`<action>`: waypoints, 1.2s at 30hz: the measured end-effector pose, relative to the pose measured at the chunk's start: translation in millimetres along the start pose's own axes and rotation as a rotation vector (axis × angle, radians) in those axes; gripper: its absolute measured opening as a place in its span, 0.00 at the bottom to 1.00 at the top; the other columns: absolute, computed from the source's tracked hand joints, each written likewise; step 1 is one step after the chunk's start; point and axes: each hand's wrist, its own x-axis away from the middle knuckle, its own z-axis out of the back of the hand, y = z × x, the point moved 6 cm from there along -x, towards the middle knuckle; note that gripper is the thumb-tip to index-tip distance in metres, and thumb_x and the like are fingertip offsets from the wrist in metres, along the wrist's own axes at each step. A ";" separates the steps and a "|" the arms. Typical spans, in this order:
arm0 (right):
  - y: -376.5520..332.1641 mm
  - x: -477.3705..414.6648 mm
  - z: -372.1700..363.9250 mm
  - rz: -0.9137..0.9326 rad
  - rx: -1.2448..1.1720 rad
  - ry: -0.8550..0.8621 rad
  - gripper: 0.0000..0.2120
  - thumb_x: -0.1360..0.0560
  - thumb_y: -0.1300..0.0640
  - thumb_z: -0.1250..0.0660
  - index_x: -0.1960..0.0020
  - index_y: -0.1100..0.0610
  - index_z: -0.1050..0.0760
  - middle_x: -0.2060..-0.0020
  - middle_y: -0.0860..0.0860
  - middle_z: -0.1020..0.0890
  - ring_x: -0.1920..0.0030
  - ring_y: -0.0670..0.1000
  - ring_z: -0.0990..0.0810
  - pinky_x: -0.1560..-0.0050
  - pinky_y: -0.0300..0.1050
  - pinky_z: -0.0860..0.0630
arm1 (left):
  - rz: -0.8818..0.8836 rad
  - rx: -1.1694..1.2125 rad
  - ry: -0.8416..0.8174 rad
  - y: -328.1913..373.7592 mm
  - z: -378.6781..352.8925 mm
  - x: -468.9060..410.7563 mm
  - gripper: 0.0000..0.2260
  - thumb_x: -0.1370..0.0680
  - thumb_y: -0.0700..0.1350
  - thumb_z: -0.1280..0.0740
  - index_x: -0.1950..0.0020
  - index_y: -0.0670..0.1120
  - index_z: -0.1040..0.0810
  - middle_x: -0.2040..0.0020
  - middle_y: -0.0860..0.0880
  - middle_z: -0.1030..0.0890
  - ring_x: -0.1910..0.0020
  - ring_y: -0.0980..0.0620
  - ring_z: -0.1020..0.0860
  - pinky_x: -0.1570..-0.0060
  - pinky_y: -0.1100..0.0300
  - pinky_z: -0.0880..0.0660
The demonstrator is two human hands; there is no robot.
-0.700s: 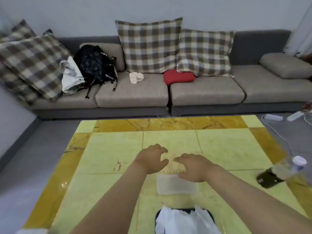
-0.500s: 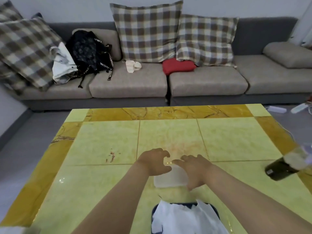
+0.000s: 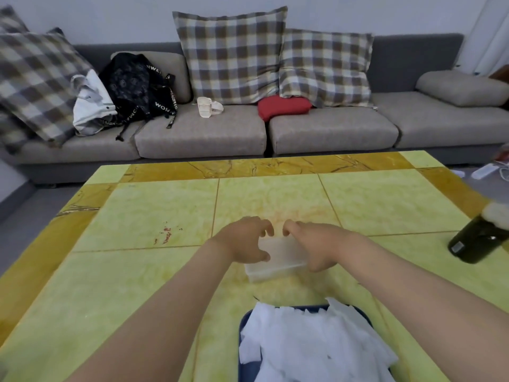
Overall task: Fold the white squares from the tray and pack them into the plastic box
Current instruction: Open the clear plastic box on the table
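A translucent plastic box [image 3: 278,260] with its lid on lies in the middle of the yellow-green table [image 3: 143,216]. My left hand [image 3: 245,239] grips its left end, thumb on the near edge and fingers curled over the far edge. My right hand [image 3: 316,244] grips the right end the same way. Close to the table's near edge sits a dark blue tray [image 3: 243,326] heaped with several white squares [image 3: 311,346].
A dark bottle [image 3: 479,241] lies on its side at the table's right edge. Beyond the table stands a grey sofa [image 3: 330,130] with checked cushions, a black backpack [image 3: 137,84] and a red item [image 3: 283,106]. A power strip [image 3: 487,170] lies on the floor at right.
Both hands have closed onto the ends of the plastic box, and its right end now looks slightly raised. The camera view has shifted a little.
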 end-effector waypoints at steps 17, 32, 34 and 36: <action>-10.3 46.8 -28.9 -0.118 0.133 0.341 0.24 0.26 0.65 0.32 0.31 0.54 0.27 0.41 0.54 0.27 0.45 0.56 0.23 0.59 0.46 0.29 | 0.030 -0.249 0.245 39.8 -29.8 57.0 0.22 0.25 0.45 0.27 0.32 0.48 0.24 0.39 0.49 0.23 0.40 0.47 0.25 0.49 0.57 0.27; -26.9 53.2 -33.5 -0.070 0.250 0.404 0.10 0.28 0.69 0.37 0.50 0.60 0.22 0.56 0.53 0.32 0.61 0.55 0.30 0.66 0.46 0.35 | 0.035 -0.423 0.297 49.7 -42.3 59.7 0.09 0.26 0.37 0.34 0.47 0.42 0.20 0.52 0.45 0.19 0.52 0.44 0.21 0.57 0.54 0.26; -23.0 54.3 -36.0 -0.066 0.237 0.434 0.10 0.28 0.69 0.37 0.50 0.60 0.22 0.57 0.52 0.32 0.61 0.56 0.28 0.64 0.46 0.34 | 0.024 -0.296 0.334 40.4 -38.9 61.5 0.18 0.25 0.40 0.32 0.35 0.47 0.21 0.40 0.48 0.19 0.39 0.47 0.23 0.46 0.54 0.24; -19.4 55.2 -36.7 -0.061 0.207 0.454 0.10 0.28 0.68 0.37 0.49 0.59 0.23 0.56 0.53 0.30 0.57 0.58 0.23 0.62 0.46 0.33 | 0.009 -0.151 0.373 31.3 -38.9 66.0 0.22 0.26 0.43 0.27 0.33 0.51 0.24 0.33 0.51 0.25 0.32 0.50 0.30 0.42 0.57 0.27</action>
